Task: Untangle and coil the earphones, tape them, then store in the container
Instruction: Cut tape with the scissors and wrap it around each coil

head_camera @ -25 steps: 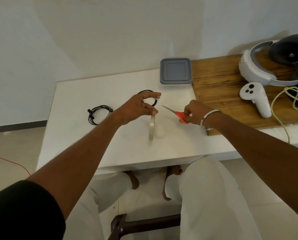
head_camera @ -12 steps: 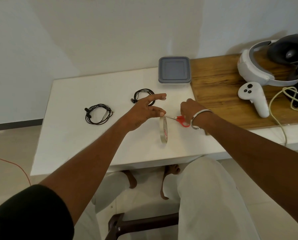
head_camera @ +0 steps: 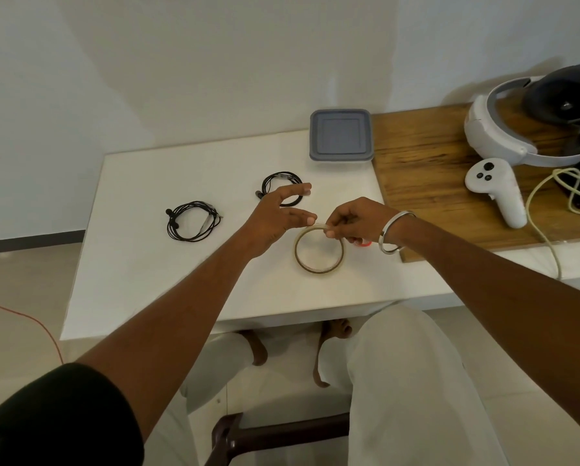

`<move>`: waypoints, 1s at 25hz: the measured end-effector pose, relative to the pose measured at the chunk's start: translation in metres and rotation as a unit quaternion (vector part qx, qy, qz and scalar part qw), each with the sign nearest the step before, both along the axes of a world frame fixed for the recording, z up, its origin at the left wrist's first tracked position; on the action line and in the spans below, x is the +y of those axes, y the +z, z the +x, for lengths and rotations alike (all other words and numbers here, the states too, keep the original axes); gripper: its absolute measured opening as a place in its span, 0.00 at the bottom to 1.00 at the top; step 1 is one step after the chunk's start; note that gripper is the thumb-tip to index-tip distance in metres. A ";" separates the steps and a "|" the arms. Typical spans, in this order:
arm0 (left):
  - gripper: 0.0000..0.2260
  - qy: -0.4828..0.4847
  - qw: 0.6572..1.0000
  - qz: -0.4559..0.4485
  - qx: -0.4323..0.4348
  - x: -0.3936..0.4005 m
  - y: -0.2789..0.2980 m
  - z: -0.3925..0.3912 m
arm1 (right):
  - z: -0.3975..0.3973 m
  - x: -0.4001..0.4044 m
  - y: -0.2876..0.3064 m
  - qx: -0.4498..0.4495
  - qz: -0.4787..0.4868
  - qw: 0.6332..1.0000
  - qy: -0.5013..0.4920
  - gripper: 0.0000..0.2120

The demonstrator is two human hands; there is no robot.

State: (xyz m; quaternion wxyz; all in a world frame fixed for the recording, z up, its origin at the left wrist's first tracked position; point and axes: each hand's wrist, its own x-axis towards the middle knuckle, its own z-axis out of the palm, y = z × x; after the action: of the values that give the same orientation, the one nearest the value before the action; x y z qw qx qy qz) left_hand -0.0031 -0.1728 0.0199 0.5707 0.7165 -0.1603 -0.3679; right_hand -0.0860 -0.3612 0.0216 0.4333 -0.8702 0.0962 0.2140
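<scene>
Two black coiled earphones lie on the white table [head_camera: 167, 284]: one coil [head_camera: 192, 225] at the left, the other coil [head_camera: 281, 183] further back, partly behind my left hand [head_camera: 275, 218]. That hand hovers with fingers spread, its fingertips next to a clear tape roll [head_camera: 319, 270] lying flat. My right hand [head_camera: 355, 222] pinches the tape at the roll's far rim with thumb and forefinger. A red scissors handle [head_camera: 363, 243] shows under this hand. The grey-lidded container [head_camera: 340, 139] stands shut at the table's back edge.
To the right lies a wooden board [head_camera: 429, 183] with a white VR headset [head_camera: 497, 136], a white controller [head_camera: 498, 193] and a pale cable [head_camera: 547, 237]. A red wire [head_camera: 36, 321] runs on the floor at left. My knees are below the table's front edge.
My left hand has let go of the tape roll, which went from hanging upright to lying flat on the table. My right hand moved left onto the roll's rim, scissors tucked under it.
</scene>
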 end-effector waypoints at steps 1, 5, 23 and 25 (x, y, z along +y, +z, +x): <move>0.29 0.003 1.000 0.005 0.002 -0.001 -0.002 -0.002 | 0.000 -0.001 0.000 0.006 0.000 1.000 0.002 0.06; 0.28 0.018 1.000 0.017 0.010 -0.003 -0.006 -0.006 | -0.003 -0.002 -0.002 0.014 -0.001 1.000 -0.002 0.05; 0.21 0.036 0.963 0.050 0.264 -0.006 -0.004 -0.005 | -0.010 -0.006 0.003 -0.003 0.021 1.000 0.004 0.08; 0.21 0.039 0.956 0.052 0.287 -0.005 -0.002 -0.006 | -0.010 -0.007 0.003 -0.005 0.023 1.000 0.006 0.08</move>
State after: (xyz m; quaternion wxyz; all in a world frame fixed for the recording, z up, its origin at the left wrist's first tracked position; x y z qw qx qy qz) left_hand -0.0092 -0.1783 0.0176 0.5683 0.6150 0.0580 -0.5435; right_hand -0.0961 -0.3682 0.0249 0.4523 -0.8616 0.0843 0.2146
